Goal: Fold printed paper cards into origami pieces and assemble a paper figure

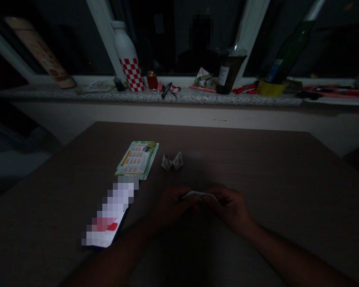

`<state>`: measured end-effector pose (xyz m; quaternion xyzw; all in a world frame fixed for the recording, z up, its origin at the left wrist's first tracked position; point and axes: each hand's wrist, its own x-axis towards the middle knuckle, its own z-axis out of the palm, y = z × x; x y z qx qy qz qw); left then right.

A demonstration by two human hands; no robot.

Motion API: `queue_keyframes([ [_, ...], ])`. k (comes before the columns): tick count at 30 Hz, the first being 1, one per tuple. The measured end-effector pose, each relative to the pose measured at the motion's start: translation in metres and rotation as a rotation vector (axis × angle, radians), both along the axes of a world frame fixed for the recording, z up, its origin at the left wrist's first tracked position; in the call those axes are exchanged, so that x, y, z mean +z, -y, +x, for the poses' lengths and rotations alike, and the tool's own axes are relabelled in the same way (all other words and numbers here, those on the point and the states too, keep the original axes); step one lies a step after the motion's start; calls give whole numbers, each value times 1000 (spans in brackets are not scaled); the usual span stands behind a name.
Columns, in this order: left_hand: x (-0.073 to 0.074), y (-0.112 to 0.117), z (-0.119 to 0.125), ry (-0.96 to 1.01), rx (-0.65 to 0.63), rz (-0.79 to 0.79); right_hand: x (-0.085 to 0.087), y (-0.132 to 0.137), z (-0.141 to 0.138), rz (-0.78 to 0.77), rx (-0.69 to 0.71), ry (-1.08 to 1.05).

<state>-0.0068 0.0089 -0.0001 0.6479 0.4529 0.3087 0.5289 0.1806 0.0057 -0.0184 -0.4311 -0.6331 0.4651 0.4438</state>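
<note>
Low in the frame's centre, the left hand [172,208] and right hand [231,207] both pinched a small white paper [199,194], apparently folded; a folded paper figure [172,161] lay just above.

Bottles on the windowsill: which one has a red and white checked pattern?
The white bottle at the left, beside the window frame, with checks round its lower half. The two dark glass bottles further right have none.

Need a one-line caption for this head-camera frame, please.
Both hands, left hand and right hand, pinch a small folded paper over a dim wooden table, near a finished paper figure.
</note>
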Motion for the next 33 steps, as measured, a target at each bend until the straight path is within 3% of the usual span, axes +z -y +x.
queue_keyframes([
  [9,-8,-1,2,200,42,-80,1,1,0,-80,25,-80],
  [22,-4,1,5,280,90,-148,1,0,-1,-160,58,-150],
  [33,-11,1,2,330,166,-44,-7,1,1,-281,23,-329],
])
